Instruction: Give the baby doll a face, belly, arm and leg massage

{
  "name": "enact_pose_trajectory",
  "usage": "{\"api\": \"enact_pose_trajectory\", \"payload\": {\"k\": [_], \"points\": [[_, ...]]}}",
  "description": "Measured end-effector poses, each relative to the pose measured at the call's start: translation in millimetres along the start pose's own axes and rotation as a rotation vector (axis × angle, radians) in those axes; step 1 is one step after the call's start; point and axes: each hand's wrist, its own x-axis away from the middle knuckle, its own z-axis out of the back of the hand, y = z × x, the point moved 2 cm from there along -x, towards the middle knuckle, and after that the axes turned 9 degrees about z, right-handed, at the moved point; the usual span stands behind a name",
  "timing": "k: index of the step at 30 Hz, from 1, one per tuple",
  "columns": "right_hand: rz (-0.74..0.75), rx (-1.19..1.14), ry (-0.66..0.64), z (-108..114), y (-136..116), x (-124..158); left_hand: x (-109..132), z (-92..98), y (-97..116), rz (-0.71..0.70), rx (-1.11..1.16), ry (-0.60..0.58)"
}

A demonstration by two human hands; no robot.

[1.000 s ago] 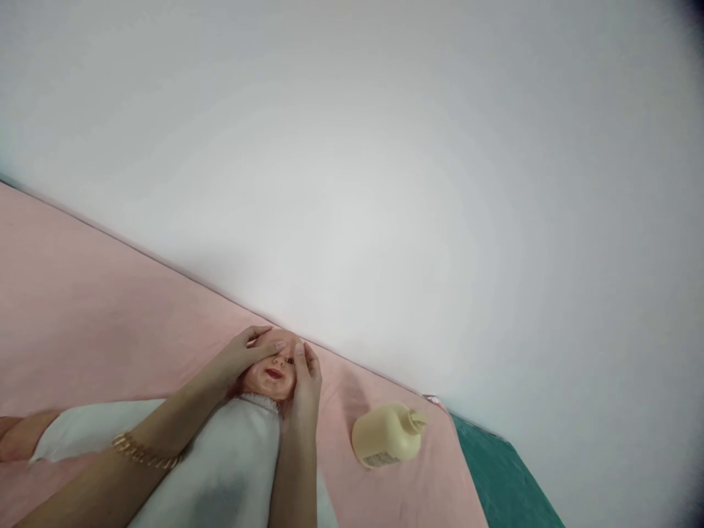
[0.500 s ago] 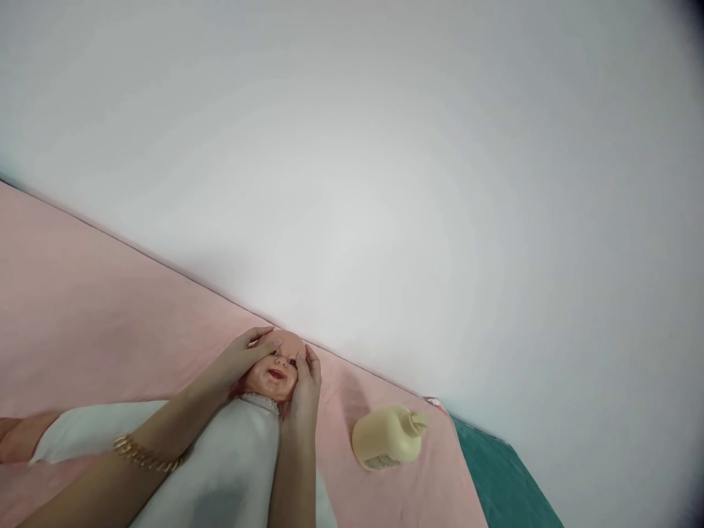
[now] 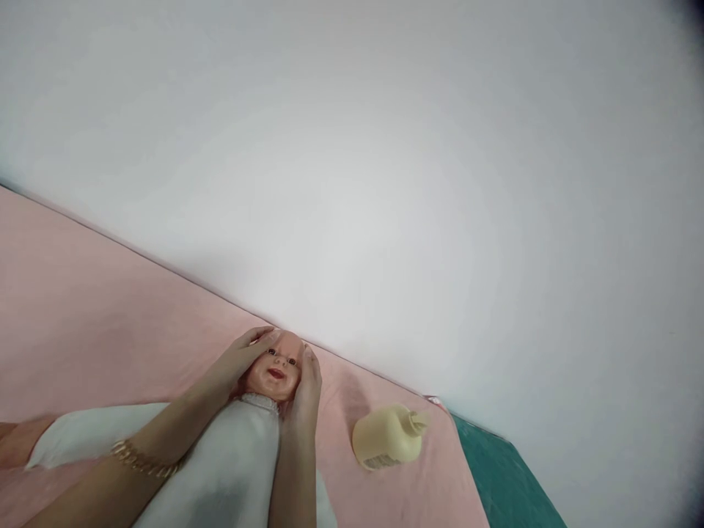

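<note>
A baby doll (image 3: pixel 275 386) in a white garment (image 3: pixel 236 455) lies on its back on a pink cloth, its head near the wall. My left hand (image 3: pixel 246 357) cups one side of the doll's head, thumb along the temple. Against the opposite side, my right hand (image 3: pixel 309 385) presses with its thumb by the temple and its fingers curved behind the head. Both eyes and the red mouth of the doll show between my hands. A gold bracelet (image 3: pixel 144 460) circles my left wrist. My forearms cover part of the doll's body.
To the right of the doll stands a yellow pump bottle (image 3: pixel 388 436) on the pink cloth (image 3: pixel 99 308). A green surface (image 3: pixel 503 469) shows beyond the cloth's right edge. The white wall (image 3: pixel 352 183) runs along the far side.
Both thumbs have slid outward from the doll's brow to its temples, uncovering the eyes. My hands stay around the head, and the bottle has not moved.
</note>
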Motion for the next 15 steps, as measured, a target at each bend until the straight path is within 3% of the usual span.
{"api": "enact_pose_trajectory", "payload": {"k": [4,15], "points": [[-0.05,0.054,0.049,5.1,3.9,-3.0,-5.4,4.6,-3.9,-0.001,-0.157,0.041],[-0.04,0.126,0.086,9.7,12.3,-9.6,0.9,-2.2,2.3,0.016,-0.102,0.036]]}}
